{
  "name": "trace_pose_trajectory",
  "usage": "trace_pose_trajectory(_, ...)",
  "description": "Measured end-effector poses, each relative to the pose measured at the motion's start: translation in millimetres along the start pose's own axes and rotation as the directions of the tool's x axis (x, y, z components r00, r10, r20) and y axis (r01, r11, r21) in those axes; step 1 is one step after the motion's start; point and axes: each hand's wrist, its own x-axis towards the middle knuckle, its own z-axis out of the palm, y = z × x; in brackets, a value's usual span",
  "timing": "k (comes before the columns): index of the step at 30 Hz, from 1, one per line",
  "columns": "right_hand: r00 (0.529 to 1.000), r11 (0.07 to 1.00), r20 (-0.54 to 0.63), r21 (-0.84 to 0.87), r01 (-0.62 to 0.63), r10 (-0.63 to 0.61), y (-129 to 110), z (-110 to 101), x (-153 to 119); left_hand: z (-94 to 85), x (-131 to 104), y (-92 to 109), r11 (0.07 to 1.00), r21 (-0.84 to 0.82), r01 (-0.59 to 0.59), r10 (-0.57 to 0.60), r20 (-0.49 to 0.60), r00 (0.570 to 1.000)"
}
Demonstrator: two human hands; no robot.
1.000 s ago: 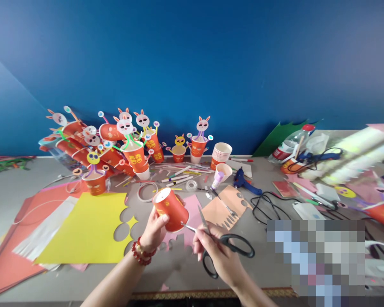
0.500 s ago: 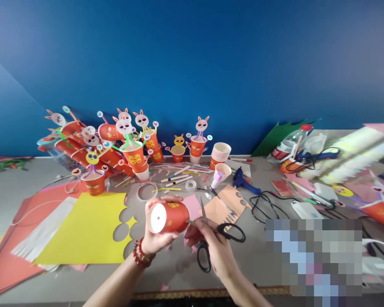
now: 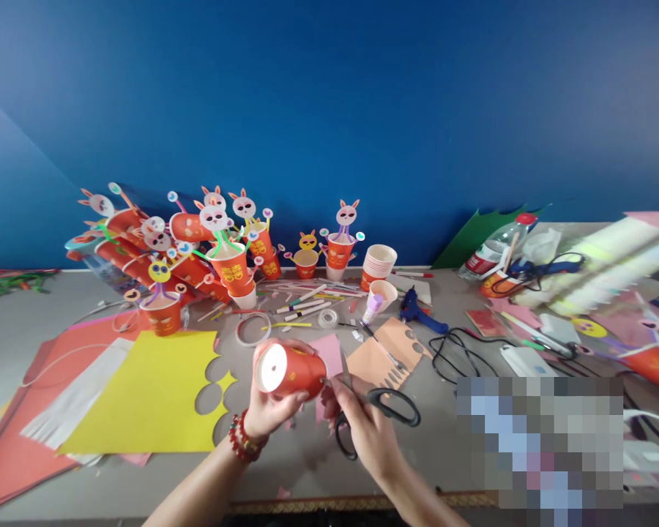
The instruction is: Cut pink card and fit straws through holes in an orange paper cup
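My left hand (image 3: 268, 406) is wrapped round a red paper cup (image 3: 303, 369) lying on its side. The cup's white base faces me and has a small dark hole near its middle. In my right hand (image 3: 365, 424) is a pair of black-handled scissors (image 3: 398, 407), gripped by the blades with the handles hanging outward. One blade tip meets the cup's side near its rim; whether it has gone through the paper I cannot tell. Beneath the hands lies pink paper (image 3: 328, 351), partly covered.
Several red cups with paper rabbit faces (image 3: 225, 267) stand at the back left. Yellow card (image 3: 143, 395) with round cutouts lies left, peach card (image 3: 381, 355) right. A blue glue gun (image 3: 422, 311), its cord, and a stack of cups (image 3: 378, 265) sit behind.
The scissors have turned a little in my right hand, their raised blade now lower beside the cup. The cup has tilted slightly in my left hand.
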Motion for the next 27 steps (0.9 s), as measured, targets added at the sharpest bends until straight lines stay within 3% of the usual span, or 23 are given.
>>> trace_pose_trajectory(4,0.993,0.975,0.039,-0.191,0.116,-0.11,-4,-8,1,2.5,3,5,0.993,-0.014,-0.121,0.122,0.012,0.993)
trace_pose_trajectory(9,0.954,0.834,0.133,-0.464,0.299,-0.268,-17,-15,3,3.7,6,11,0.991,-0.034,-0.131,0.133,0.052,0.99)
trace_pose_trajectory(17,0.898,0.699,0.254,-0.564,0.439,-0.359,-22,-19,7,-3.1,6,6,0.999,-0.006,-0.033,0.033,0.096,0.995)
trace_pose_trajectory(21,0.864,0.614,0.324,-0.609,0.502,-0.385,-23,-21,11,-5.6,9,8,1.0,-0.005,-0.025,0.025,0.172,0.985)
trace_pose_trajectory(24,0.871,0.633,0.335,-0.598,0.492,-0.361,-24,-24,11,-5.7,12,10,0.999,-0.017,-0.033,0.036,0.228,0.973)
trace_pose_trajectory(27,0.923,0.763,0.272,-0.525,0.378,-0.271,-21,-23,8,-5.7,11,9,0.996,0.007,-0.09,0.087,0.194,0.977)
